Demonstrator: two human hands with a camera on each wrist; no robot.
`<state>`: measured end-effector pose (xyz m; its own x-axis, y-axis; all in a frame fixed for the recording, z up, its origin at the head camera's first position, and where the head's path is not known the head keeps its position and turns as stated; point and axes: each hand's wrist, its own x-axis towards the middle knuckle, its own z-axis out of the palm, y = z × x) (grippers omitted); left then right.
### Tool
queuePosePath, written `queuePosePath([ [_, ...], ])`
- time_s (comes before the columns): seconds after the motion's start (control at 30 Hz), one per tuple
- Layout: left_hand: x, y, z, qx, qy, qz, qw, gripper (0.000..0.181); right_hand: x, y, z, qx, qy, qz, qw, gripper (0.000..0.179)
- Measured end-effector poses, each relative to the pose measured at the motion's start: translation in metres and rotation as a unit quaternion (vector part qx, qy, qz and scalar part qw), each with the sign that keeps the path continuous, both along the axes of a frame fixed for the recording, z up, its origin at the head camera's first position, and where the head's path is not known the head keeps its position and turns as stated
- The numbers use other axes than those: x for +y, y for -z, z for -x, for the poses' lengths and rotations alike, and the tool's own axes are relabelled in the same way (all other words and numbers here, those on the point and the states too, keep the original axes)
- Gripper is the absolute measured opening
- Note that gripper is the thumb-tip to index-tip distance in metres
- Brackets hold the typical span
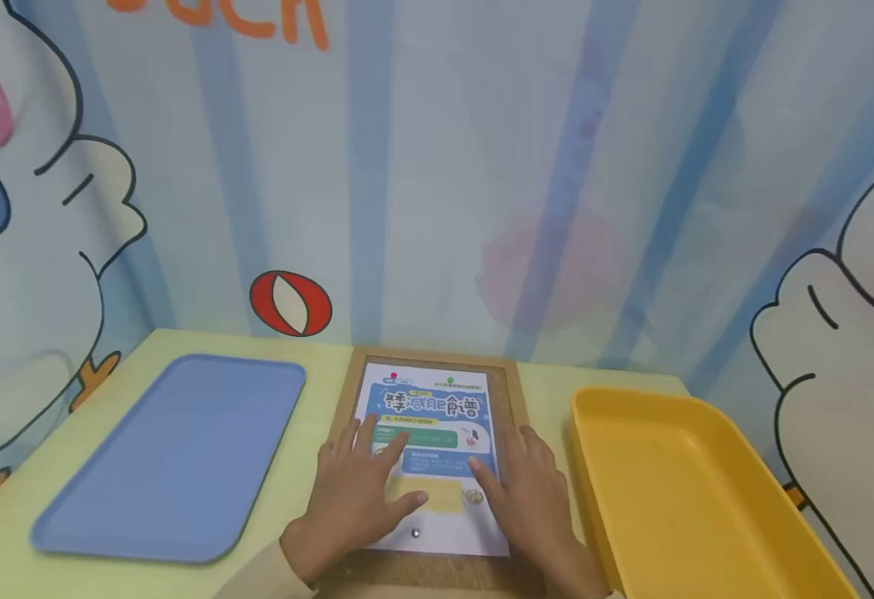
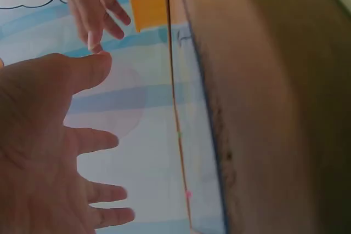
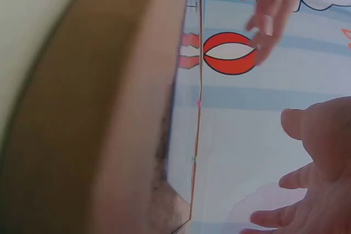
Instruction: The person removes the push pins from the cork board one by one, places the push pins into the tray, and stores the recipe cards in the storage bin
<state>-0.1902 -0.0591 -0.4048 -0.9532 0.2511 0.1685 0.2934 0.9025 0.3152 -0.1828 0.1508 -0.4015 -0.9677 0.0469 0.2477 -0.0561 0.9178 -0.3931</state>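
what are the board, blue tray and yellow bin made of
Board: probably cork, matte, from its speckled brown surface; the frame looks like wood. Blue tray: likely matte plastic, with a smooth rounded rim. Yellow bin: likely smooth plastic, evenly coloured with rounded corners.

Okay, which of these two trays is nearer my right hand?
The deep yellow tray, just to the right of your right hand. The other, the shallow blue tray, lies left of the corkboard, on the opposite side.
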Motion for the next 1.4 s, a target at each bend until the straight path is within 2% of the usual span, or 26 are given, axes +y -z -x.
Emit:
queuePosePath([
  [0.13, 0.006, 0.005, 0.0, -0.05, 0.057, 0.002, 0.9971, 0.071, 0.001, -0.001, 0.008, -0.015, -0.012, 0.018, 0.9997, 0.066],
  [0.23, 0.009, 0.006, 0.0, -0.06, 0.094, 0.004, 0.9938, 0.062, 0.003, -0.002, 0.019, -0.045, -0.029, 0.05, 0.9973, 0.065],
  [0.3, 0.011, 0.006, 0.0, -0.068, 0.107, 0.005, 0.9919, 0.056, 0.005, -0.002, 0.026, -0.074, -0.027, 0.076, 0.994, 0.063],
  [0.47, 0.018, 0.006, -0.002, -0.081, 0.118, 0.002, 0.9897, 0.047, 0.006, 0.0, 0.041, -0.129, 0.025, 0.093, 0.987, 0.05],
  [0.63, 0.019, 0.006, -0.004, -0.099, 0.115, -0.008, 0.9883, 0.036, 0.002, 0.0, 0.05, -0.153, 0.055, 0.083, 0.9831, 0.045],
  [0.8, 0.017, 0.007, -0.004, -0.098, 0.141, -0.038, 0.9844, 0.023, -0.004, 0.003, 0.056, -0.175, 0.093, 0.081, 0.9768, 0.047],
  [0.87, 0.017, 0.008, -0.003, -0.1, 0.151, -0.053, 0.9819, 0.021, -0.006, 0.004, 0.058, -0.183, 0.105, 0.079, 0.9743, 0.048],
  [1.03, 0.017, 0.01, -0.003, -0.126, 0.152, -0.078, 0.9773, 0.024, -0.011, 0.007, 0.063, -0.185, 0.119, 0.075, 0.9727, 0.05],
  [1.17, 0.016, 0.011, -0.002, -0.144, 0.15, -0.085, 0.9745, 0.026, -0.014, 0.011, 0.067, -0.163, 0.119, 0.083, 0.9759, 0.061],
  [1.2, 0.016, 0.012, -0.002, -0.147, 0.15, -0.087, 0.9739, 0.026, -0.015, 0.012, 0.067, -0.154, 0.117, 0.083, 0.9776, 0.071],
  [1.33, 0.016, 0.015, 0.0, -0.135, 0.157, -0.083, 0.9748, 0.028, -0.018, 0.011, 0.068, -0.122, 0.118, 0.074, 0.9827, 0.103],
  [1.4, 0.016, 0.015, 0.002, -0.126, 0.162, -0.076, 0.9757, 0.028, -0.019, 0.01, 0.069, -0.118, 0.122, 0.081, 0.9822, 0.11],
])
